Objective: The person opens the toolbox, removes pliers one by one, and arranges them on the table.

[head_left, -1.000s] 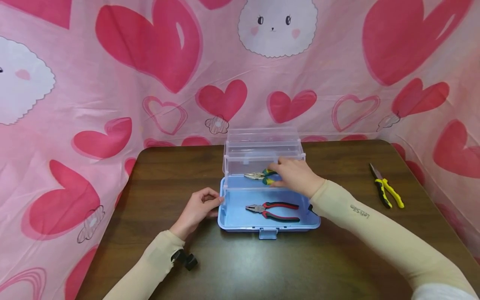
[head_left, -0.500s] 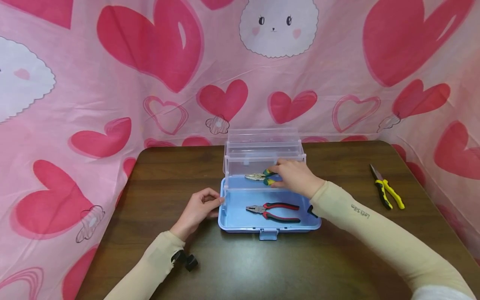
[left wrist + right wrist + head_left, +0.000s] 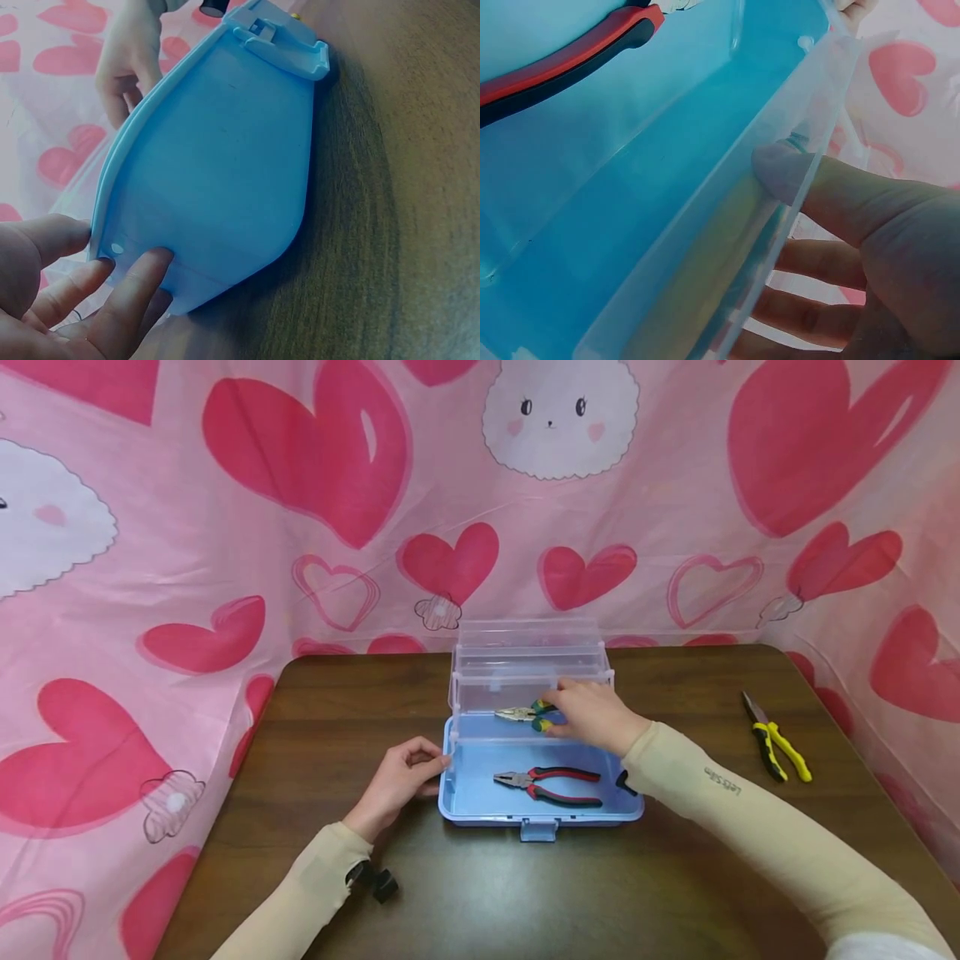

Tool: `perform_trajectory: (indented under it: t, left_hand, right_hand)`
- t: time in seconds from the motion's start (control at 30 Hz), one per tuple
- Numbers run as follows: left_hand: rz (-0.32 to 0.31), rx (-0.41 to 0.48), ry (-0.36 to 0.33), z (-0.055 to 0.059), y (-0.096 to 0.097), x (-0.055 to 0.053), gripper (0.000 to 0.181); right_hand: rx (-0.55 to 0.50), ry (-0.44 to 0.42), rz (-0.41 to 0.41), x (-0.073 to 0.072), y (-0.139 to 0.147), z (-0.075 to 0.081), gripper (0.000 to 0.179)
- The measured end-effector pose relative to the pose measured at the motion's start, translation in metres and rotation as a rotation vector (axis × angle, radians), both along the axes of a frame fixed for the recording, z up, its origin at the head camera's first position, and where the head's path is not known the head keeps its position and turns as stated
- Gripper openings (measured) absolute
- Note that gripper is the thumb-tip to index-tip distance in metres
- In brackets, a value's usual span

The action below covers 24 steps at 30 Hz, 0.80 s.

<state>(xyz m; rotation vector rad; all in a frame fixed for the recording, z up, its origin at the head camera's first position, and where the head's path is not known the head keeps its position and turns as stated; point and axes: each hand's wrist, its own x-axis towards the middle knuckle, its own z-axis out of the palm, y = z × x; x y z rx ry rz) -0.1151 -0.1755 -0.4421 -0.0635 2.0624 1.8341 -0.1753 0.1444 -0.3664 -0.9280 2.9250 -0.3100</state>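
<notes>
On the left, the left hand [image 3: 397,781] pinches the left wall of the blue box [image 3: 465,820]; if that hold slackened, I reckon the box could skid. Inside, nearer, lie the red-handled pliers [image 3: 532,780], untouched. Farther back, the green-handled pliers [image 3: 517,714] appear to sit in the clear tray [image 3: 487,693], handles grasped by the right hand [image 3: 596,714]; spread like that, they might snag the tray wall. Far right, the yellow-handled pliers [image 3: 761,722] lie on the table [image 3: 697,693]. Since a second ago, only the head view has shifted slightly.
</notes>
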Motion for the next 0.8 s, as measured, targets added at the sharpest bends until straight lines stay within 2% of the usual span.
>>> perform_trajectory:
  t: [0.27,0.4,0.53,0.8]
  left_hand:
    - [-0.006,-0.001,0.001,-0.002,0.0,0.001,0.024]
    - [-0.007,0.002,0.005,-0.002,0.0,0.001,0.024]
    - [-0.009,0.006,0.003,-0.002,-0.001,0.001,0.024]
    - [-0.008,0.004,0.002,-0.001,-0.001,0.001,0.023]
  right_hand:
    - [-0.104,-0.132,-0.088,0.005,0.008,0.0,0.061]
    - [-0.132,-0.147,-0.111,0.008,0.012,0.001,0.063]
    - [-0.149,-0.098,-0.11,0.013,0.016,0.002,0.064]
    - [-0.155,0.07,-0.088,0.018,0.024,0.005,0.062]
